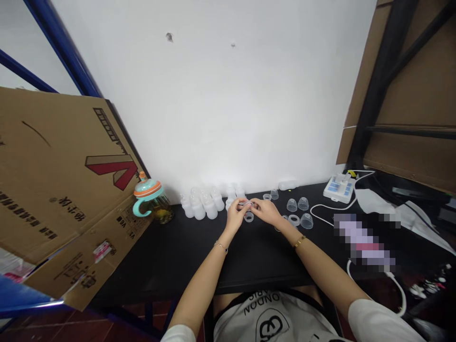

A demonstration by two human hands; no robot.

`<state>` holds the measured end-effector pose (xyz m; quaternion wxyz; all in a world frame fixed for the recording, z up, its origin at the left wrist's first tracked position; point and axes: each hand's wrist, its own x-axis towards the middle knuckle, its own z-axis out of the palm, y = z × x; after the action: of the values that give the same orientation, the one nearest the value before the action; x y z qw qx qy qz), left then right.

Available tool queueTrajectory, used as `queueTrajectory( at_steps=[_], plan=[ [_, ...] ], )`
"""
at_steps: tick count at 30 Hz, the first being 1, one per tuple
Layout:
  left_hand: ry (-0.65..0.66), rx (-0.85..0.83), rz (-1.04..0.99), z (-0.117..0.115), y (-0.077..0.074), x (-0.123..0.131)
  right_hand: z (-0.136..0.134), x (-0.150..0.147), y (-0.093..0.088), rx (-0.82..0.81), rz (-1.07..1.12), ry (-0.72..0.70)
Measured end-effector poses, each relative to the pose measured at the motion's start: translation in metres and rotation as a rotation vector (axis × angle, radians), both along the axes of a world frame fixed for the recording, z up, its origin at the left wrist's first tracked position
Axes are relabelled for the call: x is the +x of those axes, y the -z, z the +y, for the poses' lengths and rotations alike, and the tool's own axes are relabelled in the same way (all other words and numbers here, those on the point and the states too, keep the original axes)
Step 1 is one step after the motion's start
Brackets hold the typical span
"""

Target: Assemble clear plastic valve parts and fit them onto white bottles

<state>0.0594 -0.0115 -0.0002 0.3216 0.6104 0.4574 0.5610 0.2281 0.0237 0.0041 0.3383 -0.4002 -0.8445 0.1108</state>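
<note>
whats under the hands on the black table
A clear plastic ring lies on the black table just below the left hand and right hand. The table directly beneath the palms is covered, so anything lying there cannot be seen.

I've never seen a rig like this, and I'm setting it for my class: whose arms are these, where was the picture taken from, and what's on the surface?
There is no machine here. One camera, worn on a person's head, looks down at their own arms. Their left hand and right hand both pinch what looks like a small clear ring. On the black table stand translucent plastic bottles, clear domed caps and a white device with blue buttons.
</note>
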Motion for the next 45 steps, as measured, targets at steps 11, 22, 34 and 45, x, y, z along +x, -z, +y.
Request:
queueTrajectory(
  at_steps=[11,22,34,45],
  plan=[
    [-0.001,0.012,-0.032,-0.0014,-0.0020,0.0021,-0.0023,0.0003,-0.0034,-0.001,0.035,-0.014],
    [0.015,0.006,-0.064,-0.0009,-0.0020,0.0029,-0.0020,-0.0002,-0.0032,0.010,0.009,0.012],
    [0.018,0.027,-0.054,-0.0002,0.0009,0.0027,-0.0007,0.0001,-0.0014,0.027,-0.002,0.001],
    [0.001,0.039,0.000,-0.0035,-0.0008,0.0041,-0.0036,-0.0002,-0.0041,0.028,-0.028,0.015]
  ],
)
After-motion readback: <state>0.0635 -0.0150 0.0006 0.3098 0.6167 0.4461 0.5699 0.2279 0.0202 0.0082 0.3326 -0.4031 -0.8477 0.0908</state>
